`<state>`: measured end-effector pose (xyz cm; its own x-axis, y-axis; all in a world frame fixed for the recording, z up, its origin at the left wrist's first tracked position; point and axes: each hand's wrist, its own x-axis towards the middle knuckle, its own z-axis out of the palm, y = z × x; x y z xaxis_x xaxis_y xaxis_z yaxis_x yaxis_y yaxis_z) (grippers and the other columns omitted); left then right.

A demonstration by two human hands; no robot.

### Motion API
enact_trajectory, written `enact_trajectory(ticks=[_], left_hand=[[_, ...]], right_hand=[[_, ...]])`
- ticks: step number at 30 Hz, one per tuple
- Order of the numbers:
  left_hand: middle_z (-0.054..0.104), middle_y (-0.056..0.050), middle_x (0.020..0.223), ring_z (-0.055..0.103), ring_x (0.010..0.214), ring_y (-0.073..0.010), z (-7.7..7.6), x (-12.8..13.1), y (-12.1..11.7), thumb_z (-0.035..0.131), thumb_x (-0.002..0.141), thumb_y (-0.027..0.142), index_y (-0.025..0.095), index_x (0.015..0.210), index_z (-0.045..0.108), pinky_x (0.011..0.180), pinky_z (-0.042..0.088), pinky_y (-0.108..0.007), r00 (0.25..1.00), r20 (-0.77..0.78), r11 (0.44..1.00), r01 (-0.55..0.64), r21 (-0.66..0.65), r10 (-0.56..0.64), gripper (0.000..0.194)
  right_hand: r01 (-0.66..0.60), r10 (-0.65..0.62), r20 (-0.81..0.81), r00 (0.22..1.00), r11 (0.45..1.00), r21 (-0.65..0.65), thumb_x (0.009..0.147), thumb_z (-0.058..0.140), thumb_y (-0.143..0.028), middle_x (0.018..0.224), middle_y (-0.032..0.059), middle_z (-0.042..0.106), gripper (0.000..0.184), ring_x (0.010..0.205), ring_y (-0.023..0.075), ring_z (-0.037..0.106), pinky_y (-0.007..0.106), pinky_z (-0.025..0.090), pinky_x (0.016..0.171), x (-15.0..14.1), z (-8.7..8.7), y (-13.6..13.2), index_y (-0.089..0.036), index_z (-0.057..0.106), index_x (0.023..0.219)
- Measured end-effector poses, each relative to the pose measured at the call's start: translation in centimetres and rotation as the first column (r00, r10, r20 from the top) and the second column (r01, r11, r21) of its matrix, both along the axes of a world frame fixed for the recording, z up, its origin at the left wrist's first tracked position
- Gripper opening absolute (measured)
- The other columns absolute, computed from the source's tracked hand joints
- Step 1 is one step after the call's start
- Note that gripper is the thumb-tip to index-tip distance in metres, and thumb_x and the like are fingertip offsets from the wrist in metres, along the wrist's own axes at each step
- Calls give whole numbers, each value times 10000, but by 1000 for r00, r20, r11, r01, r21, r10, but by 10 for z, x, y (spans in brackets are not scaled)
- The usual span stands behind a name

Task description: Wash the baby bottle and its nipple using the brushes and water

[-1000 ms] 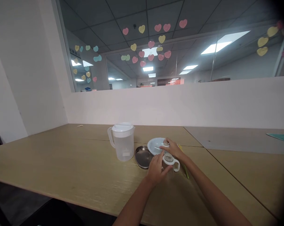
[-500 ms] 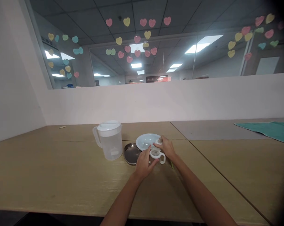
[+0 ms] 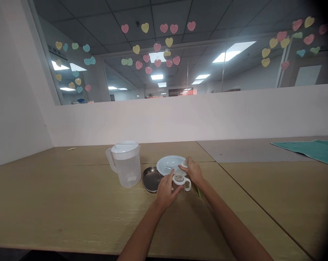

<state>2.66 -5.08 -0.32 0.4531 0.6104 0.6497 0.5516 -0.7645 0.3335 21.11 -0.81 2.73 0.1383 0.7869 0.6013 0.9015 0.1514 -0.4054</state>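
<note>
A small clear bottle with a white collar and side handle [image 3: 188,185] stands uncapped on the table. My left hand [image 3: 164,190] is curled around its near left side, thumb in front. At the right edge of a pale blue plate [image 3: 164,164], my right hand [image 3: 193,172] pinches a white-ringed bottle top with a clear tip [image 3: 185,164]. A shallow round metal pan [image 3: 151,182] lies left of the bottle, beside the plate. Part of a thin yellow-green thing [image 3: 198,192] shows under my right wrist; its kind is unclear.
A lidded translucent pitcher [image 3: 128,168] stands left of the pan. A teal cloth [image 3: 310,148] lies at the far right of the table [image 3: 71,203]. A low wall with a window covered in heart-shaped notes rises behind.
The view has swung right, so everything sits further left in the picture. My hands keep their holds on the bottle and its top, with the right hand only slightly shifted.
</note>
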Motion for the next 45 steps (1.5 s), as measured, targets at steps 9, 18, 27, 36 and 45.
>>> enact_trajectory(ticks=[9, 18, 27, 36, 45], left_hand=[[529, -131, 1226, 494, 1113, -251, 1, 0, -1, 441, 852, 504, 188, 1394, 243, 938, 399, -436, 1000, 9, 1000, 4, -2, -4, 658], [532, -133, 1219, 500, 1106, -252, 1, 0, -1, 443, 850, 503, 186, 1388, 265, 934, 404, -427, 1000, 20, 1000, -5, -8, 5, 649], [516, -139, 1248, 483, 1134, -259, 2, 0, -1, 440, 852, 506, 177, 1379, 281, 950, 390, -443, 1000, 4, 1000, 4, -5, -4, 641], [530, -135, 1218, 493, 1116, -258, 2, 0, -1, 436, 852, 508, 183, 1383, 269, 936, 399, -441, 1000, 3, 1000, 3, -6, -3, 645], [526, -137, 1223, 490, 1117, -264, 2, 1, -2, 434, 852, 511, 184, 1385, 265, 941, 393, -446, 1000, 0, 1000, -9, 3, 9, 647]], right_hand=[[-228, 228, 11, 974, 965, 132, 775, 539, -287, 989, 88, 630, 318, 882, 214, 596, 310, 437, 726, 7, -12, 11, -186, 481, 1070], [-284, 282, 38, 959, 935, 212, 761, 472, -134, 997, 90, 593, 250, 986, 220, 523, 349, 445, 832, 6, -10, 10, -178, 533, 1000], [-270, 213, 209, 954, 916, 298, 697, 411, -1, 1050, 65, 565, 390, 1010, 228, 443, 374, 411, 855, 5, -7, 7, -226, 657, 899], [-243, 149, 327, 933, 932, 270, 754, 467, -26, 956, 82, 510, 414, 929, 221, 419, 323, 399, 792, 2, -5, 5, -266, 662, 1031], [-275, 176, 395, 901, 939, 208, 761, 501, -70, 994, 79, 593, 474, 1019, 253, 448, 382, 378, 879, 5, -8, 6, -287, 584, 1174]])
